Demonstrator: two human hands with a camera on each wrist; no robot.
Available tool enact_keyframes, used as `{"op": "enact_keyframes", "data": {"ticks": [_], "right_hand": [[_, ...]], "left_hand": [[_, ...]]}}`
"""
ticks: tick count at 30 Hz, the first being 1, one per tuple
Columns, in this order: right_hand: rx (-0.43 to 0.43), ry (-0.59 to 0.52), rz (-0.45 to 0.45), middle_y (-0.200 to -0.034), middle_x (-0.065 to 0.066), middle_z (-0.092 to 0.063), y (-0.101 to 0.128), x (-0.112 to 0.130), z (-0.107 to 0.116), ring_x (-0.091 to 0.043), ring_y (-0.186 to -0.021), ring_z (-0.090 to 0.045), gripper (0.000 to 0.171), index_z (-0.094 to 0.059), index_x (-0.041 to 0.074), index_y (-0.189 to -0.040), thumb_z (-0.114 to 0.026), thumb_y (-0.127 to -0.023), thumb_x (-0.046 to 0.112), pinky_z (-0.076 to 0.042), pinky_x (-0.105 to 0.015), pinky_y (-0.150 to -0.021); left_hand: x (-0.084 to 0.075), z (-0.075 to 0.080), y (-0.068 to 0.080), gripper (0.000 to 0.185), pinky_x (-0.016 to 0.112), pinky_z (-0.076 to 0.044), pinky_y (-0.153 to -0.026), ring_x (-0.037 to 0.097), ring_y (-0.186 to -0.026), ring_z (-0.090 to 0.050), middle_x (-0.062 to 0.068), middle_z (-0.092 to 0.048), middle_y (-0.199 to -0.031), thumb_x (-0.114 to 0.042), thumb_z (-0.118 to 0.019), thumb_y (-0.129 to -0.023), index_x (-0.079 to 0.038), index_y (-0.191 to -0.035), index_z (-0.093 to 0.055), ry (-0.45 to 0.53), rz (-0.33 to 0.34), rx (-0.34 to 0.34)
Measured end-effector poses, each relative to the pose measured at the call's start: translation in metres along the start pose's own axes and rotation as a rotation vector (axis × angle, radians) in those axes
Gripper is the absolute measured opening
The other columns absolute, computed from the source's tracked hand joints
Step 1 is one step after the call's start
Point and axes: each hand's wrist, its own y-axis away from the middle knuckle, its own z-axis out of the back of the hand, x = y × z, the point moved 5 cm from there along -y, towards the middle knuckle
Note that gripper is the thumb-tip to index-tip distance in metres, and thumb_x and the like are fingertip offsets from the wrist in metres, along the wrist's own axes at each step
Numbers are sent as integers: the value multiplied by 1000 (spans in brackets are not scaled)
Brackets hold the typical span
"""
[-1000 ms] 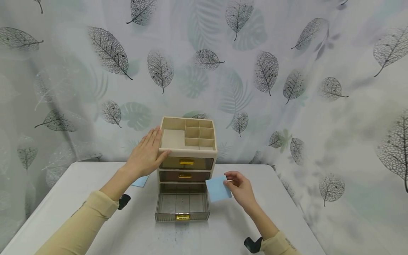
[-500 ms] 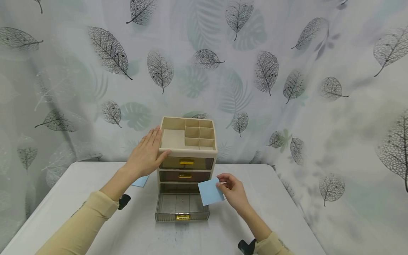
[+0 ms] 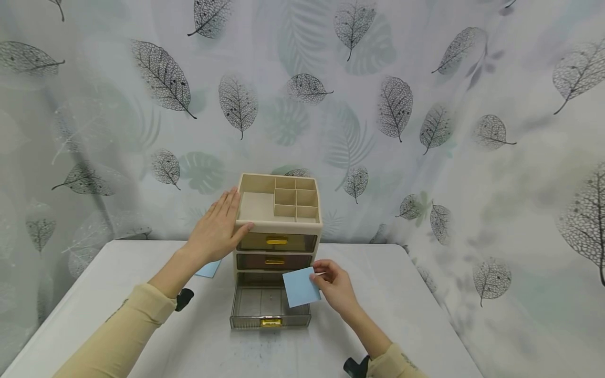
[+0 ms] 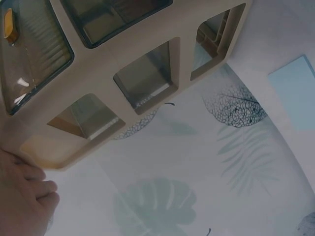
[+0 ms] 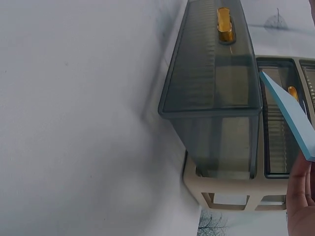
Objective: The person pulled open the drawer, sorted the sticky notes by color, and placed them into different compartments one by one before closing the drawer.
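Observation:
A cream desktop drawer organizer stands at the back middle of the table. Its bottom drawer, clear grey with a gold handle, is pulled out. My left hand lies with straight fingers along the organizer's upper left side, thumb at the front rim. Between thumb and fingers, my right hand pinches a blue sticky note pad by its right edge. The pad is over the right part of the pulled-out drawer; its thickness shows in the right wrist view.
Another blue square lies on the table left of the organizer, partly hidden by my left arm. Two upper drawers are closed. A leaf-patterned curtain hangs behind the white table.
My right hand has moved left with the sticky note pad, from beside the drawer to above its right part. The left hand stays on the organizer.

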Motion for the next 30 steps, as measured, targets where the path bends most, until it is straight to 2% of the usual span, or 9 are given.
{"op": "enact_keyframes", "data": {"ticks": [16,24,30], "right_hand": [[23,-14,-8,-108,-14,-69,-3,-1,-27,-20,-93,-68,24,-69,0,-117,-73,-94,-2,-54,-18,-75],[22,18,-24,-105,-18,-68,-4,1,-43,-18,-89,-66,23,-68,-4,-116,-69,-93,-8,-51,-16,-75],[37,11,-24,-104,-16,-69,-1,7,-54,-15,-88,-63,22,-68,-3,-116,-70,-94,-6,-50,-17,-74]], "left_hand": [[-1,0,0,87,56,-13,-128,39,-160,-6,22,-4,-173,-52,-42,-109,6,-164,-8,-7,-2,1],[-1,1,1,88,56,-12,-128,39,-160,-5,22,-4,-173,-53,-42,-109,6,-164,-7,-7,0,3],[-1,2,0,87,56,-12,-128,39,-160,-5,23,-6,-173,-52,-43,-109,6,-164,-7,-6,3,1]]}}
